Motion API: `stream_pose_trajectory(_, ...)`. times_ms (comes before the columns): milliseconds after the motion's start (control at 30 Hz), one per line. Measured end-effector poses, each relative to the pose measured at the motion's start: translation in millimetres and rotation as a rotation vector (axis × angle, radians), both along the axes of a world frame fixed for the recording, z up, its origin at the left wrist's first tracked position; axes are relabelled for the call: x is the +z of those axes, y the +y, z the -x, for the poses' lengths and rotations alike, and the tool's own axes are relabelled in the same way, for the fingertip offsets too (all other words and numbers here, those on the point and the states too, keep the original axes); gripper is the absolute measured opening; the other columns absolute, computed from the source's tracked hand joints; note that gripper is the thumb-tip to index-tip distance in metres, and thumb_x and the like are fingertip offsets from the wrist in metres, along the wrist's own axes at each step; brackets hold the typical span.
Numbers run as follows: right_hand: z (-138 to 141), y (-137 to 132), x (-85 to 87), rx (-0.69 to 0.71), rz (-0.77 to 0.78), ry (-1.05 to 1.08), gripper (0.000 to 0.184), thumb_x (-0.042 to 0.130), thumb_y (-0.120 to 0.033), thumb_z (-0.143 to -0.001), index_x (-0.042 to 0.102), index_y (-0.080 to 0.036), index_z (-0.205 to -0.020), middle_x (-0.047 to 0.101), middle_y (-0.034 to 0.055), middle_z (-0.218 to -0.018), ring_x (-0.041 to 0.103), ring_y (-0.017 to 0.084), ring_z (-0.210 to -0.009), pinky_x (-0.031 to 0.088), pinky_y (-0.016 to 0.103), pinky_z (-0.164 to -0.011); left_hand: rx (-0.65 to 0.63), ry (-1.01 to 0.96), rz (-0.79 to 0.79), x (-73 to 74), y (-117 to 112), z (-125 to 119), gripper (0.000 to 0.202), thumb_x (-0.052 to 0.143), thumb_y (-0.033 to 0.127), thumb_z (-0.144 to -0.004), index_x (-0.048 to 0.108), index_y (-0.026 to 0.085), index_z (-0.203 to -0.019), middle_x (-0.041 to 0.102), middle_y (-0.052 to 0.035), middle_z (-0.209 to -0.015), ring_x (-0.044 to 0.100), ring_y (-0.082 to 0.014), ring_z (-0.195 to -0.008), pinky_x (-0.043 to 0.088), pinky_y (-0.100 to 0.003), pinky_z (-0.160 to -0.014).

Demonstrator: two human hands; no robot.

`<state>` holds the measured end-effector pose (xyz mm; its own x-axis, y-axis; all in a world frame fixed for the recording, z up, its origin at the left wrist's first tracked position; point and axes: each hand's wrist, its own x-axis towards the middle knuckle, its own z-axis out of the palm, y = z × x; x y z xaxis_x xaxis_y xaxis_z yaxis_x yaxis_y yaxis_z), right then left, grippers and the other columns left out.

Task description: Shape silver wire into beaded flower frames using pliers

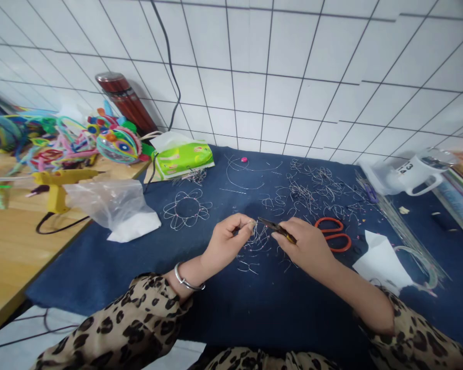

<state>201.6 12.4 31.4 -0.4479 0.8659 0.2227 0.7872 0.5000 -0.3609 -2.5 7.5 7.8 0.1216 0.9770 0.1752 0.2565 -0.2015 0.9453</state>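
My left hand (230, 237) pinches a thin piece of silvery wire (255, 226) between thumb and fingertips. In my right hand (306, 246) is a pair of pliers (275, 227) with dark jaws, its tip pointing left close to the wire. I cannot tell whether the jaws touch it. Bent wire pieces (248, 266) lie on the dark blue cloth (224, 313) beneath my hands. A flower-shaped wire ring (188, 208) rests to the left. Just right of my right hand lie scissors with red-orange handles (343, 242).
Tangled wire pieces (312, 187) spread at the back right. Straight wires (403, 231), white paper (384, 262) and a white mug (420, 174) stand or lie right. At left are a yellow glue gun (59, 187), plastic bag (116, 205), green tissue pack (183, 158) and red thermos (127, 103).
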Motion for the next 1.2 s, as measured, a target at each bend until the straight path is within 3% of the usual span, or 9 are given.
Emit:
stream_pose_trajectory(200,-6.2,3.7,2.5,0.067,-0.244,-0.120,0.020,0.047,-0.030,-0.088,0.061,-0.015,-0.089,0.058,0.0068,-0.081,0.049,0.018,-0.077,0.036,0.031,-0.072,-0.016,-0.059,-0.009,0.7,0.8,2.2,0.015,0.054,0.025,-0.086,0.063,0.014,-0.081,0.055,-0.0011,-0.071,0.046,-0.0101,-0.063,0.038,-0.021,-0.059)
stream_pose_trajectory(300,-7.6,4.7,5.0,0.071,-0.296,-0.178,0.021,0.047,-0.030,-0.088,0.060,-0.015,-0.088,0.057,0.0071,-0.081,0.047,0.018,-0.077,0.035,0.033,-0.073,-0.044,-0.063,-0.009,1.4,1.1,2.4,0.013,0.056,0.024,-0.085,0.065,0.015,-0.084,0.056,-0.0012,-0.071,0.048,-0.0103,-0.065,0.038,-0.022,-0.062)
stream_pose_trajectory(533,-10.5,6.8,6.9,0.121,-0.303,-0.192,0.020,0.047,-0.031,-0.088,0.061,-0.015,-0.088,0.056,0.0063,-0.081,0.043,0.018,-0.077,0.032,0.032,-0.071,-0.128,-0.109,0.103,-0.1,5.8,4.4,0.015,0.057,0.027,-0.084,0.065,0.014,-0.084,0.054,-0.0009,-0.071,0.045,-0.0094,-0.063,0.037,-0.022,-0.059)
stream_pose_trajectory(733,-12.0,7.4,9.8,0.150,-0.324,-0.248,0.020,0.046,-0.030,-0.088,0.061,-0.016,-0.087,0.055,0.0061,-0.079,0.043,0.019,-0.078,0.031,0.033,-0.072,-0.221,-0.011,0.146,4.9,8.7,8.0,0.014,0.055,0.025,-0.084,0.062,0.013,-0.080,0.046,0.0022,-0.063,0.035,-0.0070,-0.055,0.030,-0.020,-0.051)
stream_pose_trajectory(933,-15.0,9.5,12.8,0.209,-0.310,-0.251,0.019,0.046,-0.028,-0.088,0.061,-0.017,-0.088,0.057,0.0068,-0.081,0.044,0.019,-0.078,0.032,0.033,-0.071,-0.313,0.039,0.164,5.0,10.1,9.2,0.012,0.054,0.021,-0.082,0.062,0.013,-0.078,0.048,0.0018,-0.064,0.037,-0.0074,-0.055,0.032,-0.020,-0.051)
stream_pose_trajectory(1200,-14.5,6.2,1.2,0.163,-0.105,-0.138,0.022,0.044,-0.031,-0.089,0.063,-0.018,-0.087,0.060,0.0029,-0.077,0.052,0.014,-0.074,0.036,0.026,-0.065,-0.293,0.008,0.149,3.8,9.9,9.0,0.016,0.056,0.028,-0.083,0.061,0.013,-0.079,0.046,0.0022,-0.063,0.035,-0.0067,-0.053,0.031,-0.019,-0.049)
